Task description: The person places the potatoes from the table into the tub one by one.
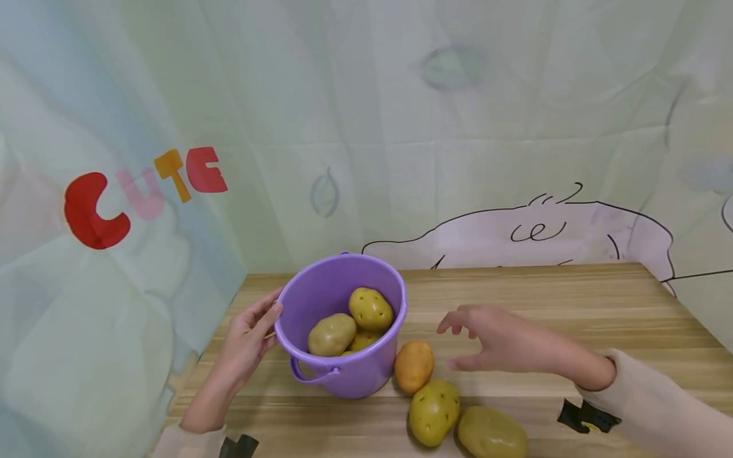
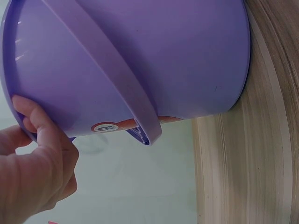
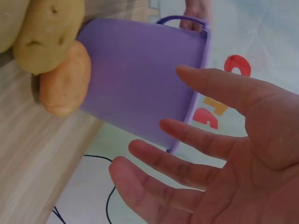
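Note:
A purple bucket [image 1: 366, 372] stands on the table with several potatoes inside, among them a smooth brownish one [image 1: 332, 335] and a yellow dimpled one [image 1: 371, 310]. My left hand [image 1: 246, 343] pinches the bucket's rim at its left side, thumb and fingers across the edge in the left wrist view. Right of the bucket, my right hand [image 1: 498, 337] hovers in the air, fingers spread and holding nothing. Nearest to it is an orange-brown potato [image 1: 413, 367] beside the bucket's base. A yellow dimpled potato [image 1: 434, 413] and a larger smooth potato [image 1: 492, 434] lie closer to me.
The wooden table [image 1: 572, 305] reaches back to a printed cloth backdrop [image 1: 355, 127] with colourful letters at the left. The bucket's handle [image 2: 117, 70] hangs down against its side.

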Tool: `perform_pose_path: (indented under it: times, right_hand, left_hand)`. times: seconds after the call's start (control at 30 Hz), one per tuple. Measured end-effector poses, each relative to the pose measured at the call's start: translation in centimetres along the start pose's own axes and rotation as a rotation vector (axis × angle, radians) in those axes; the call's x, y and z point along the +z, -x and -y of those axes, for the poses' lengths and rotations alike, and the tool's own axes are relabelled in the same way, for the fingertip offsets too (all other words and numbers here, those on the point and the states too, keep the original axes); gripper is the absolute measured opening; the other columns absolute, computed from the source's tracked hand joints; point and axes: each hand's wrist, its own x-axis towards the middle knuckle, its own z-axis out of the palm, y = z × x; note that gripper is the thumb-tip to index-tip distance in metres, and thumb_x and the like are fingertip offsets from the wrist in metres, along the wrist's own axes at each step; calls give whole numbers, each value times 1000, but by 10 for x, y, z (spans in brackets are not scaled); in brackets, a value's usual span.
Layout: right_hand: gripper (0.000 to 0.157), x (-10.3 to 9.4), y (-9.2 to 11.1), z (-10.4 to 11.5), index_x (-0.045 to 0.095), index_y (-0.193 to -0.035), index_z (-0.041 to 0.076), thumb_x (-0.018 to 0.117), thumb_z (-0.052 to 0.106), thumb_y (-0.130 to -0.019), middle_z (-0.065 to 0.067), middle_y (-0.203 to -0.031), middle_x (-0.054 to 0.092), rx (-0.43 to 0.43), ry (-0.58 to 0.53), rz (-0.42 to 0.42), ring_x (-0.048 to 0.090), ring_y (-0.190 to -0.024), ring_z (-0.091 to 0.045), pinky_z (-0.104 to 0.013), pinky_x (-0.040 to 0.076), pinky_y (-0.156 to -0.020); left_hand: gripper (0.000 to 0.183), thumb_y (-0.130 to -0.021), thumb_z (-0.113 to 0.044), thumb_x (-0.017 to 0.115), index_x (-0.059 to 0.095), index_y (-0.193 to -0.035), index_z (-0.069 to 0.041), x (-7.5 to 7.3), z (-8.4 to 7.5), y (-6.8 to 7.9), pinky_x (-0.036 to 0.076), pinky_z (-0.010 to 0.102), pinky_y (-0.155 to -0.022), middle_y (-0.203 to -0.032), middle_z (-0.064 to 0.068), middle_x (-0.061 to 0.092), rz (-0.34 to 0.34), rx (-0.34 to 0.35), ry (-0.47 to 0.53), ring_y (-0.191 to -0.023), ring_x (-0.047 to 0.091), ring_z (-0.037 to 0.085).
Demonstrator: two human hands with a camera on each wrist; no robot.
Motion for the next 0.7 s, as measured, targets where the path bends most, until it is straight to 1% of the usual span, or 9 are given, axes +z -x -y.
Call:
perform_pose_path:
  times: [0.13,0.23,0.37,0.47,0.6,0.7]
  right_hand:
    - [43,6,9,1,66,-121,11,80,32,-86,3,-111,65,36,-5,32,61,-94,-20,-36,56,-79]
    - [44,11,16,0,66,-121,11,78,36,-87,3,-112,64,27,-2,36,62,-96,-21,-36,57,-79]
    - [38,20,25,-6,66,-115,11,76,36,-89,5,-107,64,-43,0,-11,60,-90,-13,-31,57,-75]
    - [31,29,30,-12,66,-110,12,76,34,-90,8,-102,63,-92,3,-68,57,-87,-7,-28,56,-71]
    - [32,39,36,-18,66,-106,14,76,40,-89,11,-98,62,-97,25,-103,55,-85,-5,-26,54,-69]
    - [34,45,40,-21,66,-107,15,75,43,-89,11,-99,61,-107,40,-100,56,-85,-6,-26,54,-68]
  left_hand:
    - [52,-107,-16,48,33,-150,9,1,-1,0,58,21,-79,-115,10,57,0,-1,-3,-96,65,15]
    - [51,-107,-16,48,33,-150,9,1,-1,1,58,21,-79,-115,10,57,-3,-2,-9,-96,64,15]
    - [51,-107,-16,48,33,-150,9,1,-1,1,59,21,-78,-114,10,57,-4,-4,-13,-95,64,15]
    - [52,-107,-16,48,33,-150,9,1,0,0,59,21,-78,-113,10,57,-2,-4,-9,-94,64,15]
    - [52,-107,-16,48,32,-150,9,0,0,0,58,21,-78,-113,10,56,2,-1,-8,-94,64,15]
    - [52,-107,-16,48,32,-150,9,0,0,0,58,21,-78,-113,11,56,6,2,-9,-95,64,15]
